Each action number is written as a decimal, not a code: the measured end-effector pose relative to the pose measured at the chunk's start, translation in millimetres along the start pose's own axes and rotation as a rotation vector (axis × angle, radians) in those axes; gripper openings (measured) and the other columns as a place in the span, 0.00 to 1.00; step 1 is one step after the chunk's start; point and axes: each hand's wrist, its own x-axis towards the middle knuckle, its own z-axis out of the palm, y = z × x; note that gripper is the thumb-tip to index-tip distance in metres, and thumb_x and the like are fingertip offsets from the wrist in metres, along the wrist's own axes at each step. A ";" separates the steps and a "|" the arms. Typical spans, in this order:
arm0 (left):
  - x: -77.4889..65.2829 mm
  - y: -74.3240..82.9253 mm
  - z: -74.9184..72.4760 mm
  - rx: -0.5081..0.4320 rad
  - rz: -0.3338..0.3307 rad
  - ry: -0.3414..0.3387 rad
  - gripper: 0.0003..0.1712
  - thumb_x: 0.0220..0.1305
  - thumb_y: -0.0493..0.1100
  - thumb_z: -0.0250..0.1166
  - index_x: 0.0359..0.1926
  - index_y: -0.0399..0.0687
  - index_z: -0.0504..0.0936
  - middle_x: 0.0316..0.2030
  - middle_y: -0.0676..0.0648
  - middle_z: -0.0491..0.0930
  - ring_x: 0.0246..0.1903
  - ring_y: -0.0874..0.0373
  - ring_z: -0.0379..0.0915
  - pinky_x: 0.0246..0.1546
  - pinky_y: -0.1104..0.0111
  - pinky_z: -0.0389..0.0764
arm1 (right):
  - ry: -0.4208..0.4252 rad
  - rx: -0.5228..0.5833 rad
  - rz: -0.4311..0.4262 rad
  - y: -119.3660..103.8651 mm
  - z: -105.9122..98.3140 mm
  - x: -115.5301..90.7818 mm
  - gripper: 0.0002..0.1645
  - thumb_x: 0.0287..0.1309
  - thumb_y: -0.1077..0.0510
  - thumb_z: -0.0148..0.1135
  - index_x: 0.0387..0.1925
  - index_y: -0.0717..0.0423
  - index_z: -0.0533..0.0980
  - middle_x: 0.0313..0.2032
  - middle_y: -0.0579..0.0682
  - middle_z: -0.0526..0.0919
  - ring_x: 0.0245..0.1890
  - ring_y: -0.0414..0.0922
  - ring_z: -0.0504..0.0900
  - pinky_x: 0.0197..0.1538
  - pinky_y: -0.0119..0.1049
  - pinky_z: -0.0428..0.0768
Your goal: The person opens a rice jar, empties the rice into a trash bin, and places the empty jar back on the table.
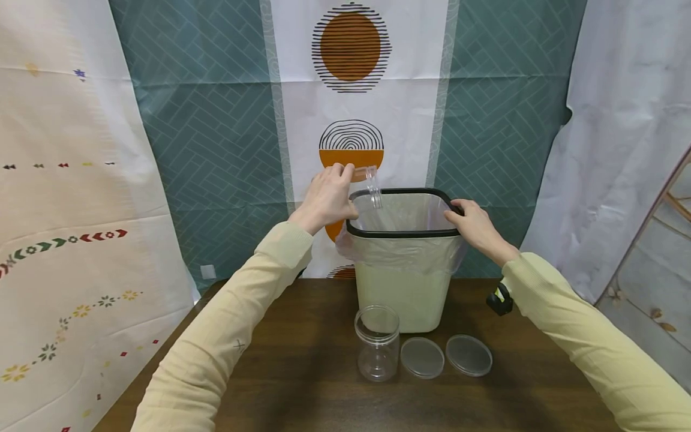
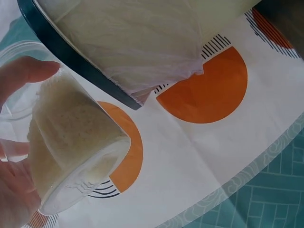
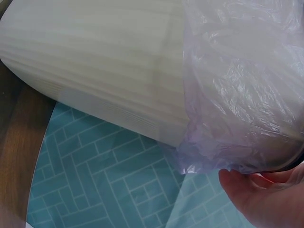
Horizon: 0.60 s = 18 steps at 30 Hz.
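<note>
My left hand (image 1: 329,197) grips a clear plastic jar (image 1: 372,186) tipped sideways, its mouth over the left side of the bin's black rim (image 1: 405,233). In the left wrist view, pale grains like rice (image 2: 71,128) fill much of the tilted jar. The cream waste bin (image 1: 402,294) stands upright on the table, with a thin translucent liner (image 1: 399,253) folded over its rim. On the right side, my right hand (image 1: 477,225) holds the rim, thumb outside against the liner; some fingertips are hidden in the right wrist view.
In front of the bin, a second clear jar (image 1: 378,354) stands uncovered on the brown wooden table (image 1: 302,372). Two clear round lids (image 1: 423,358) lie flat to its right. A patterned cloth (image 1: 216,120) hangs behind the bin.
</note>
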 end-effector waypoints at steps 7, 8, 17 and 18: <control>2.3 2.9 -1.0 0.076 0.041 -0.014 0.40 0.38 0.45 0.68 0.54 0.36 0.63 0.42 0.39 0.67 0.45 0.44 0.64 0.49 0.57 0.63 | -0.003 -0.005 0.002 -0.4 0.2 -0.4 0.33 0.65 0.51 0.41 0.61 0.73 0.54 0.60 0.70 0.53 0.60 0.63 0.53 0.56 0.55 0.55; 2.8 3.7 -1.0 0.091 0.052 -0.017 0.40 0.39 0.45 0.68 0.54 0.36 0.63 0.43 0.39 0.67 0.45 0.44 0.64 0.50 0.57 0.61 | -0.002 -0.006 0.002 -0.5 0.1 -0.4 0.33 0.65 0.51 0.41 0.61 0.73 0.54 0.60 0.70 0.53 0.60 0.63 0.53 0.56 0.55 0.55; 10.1 11.4 -0.4 0.198 0.131 -0.069 0.42 0.39 0.47 0.71 0.55 0.38 0.63 0.46 0.40 0.68 0.49 0.45 0.62 0.56 0.60 0.53 | -0.002 -0.012 0.002 -1.7 0.0 -1.1 0.33 0.66 0.51 0.41 0.61 0.73 0.54 0.60 0.70 0.53 0.60 0.63 0.53 0.56 0.55 0.55; 10.8 12.1 -0.5 0.209 0.137 -0.077 0.42 0.39 0.48 0.71 0.55 0.38 0.63 0.45 0.41 0.68 0.49 0.45 0.62 0.56 0.60 0.53 | -0.001 -0.012 0.002 -1.9 0.2 -0.9 0.33 0.66 0.51 0.41 0.61 0.73 0.54 0.60 0.70 0.54 0.60 0.63 0.53 0.56 0.55 0.55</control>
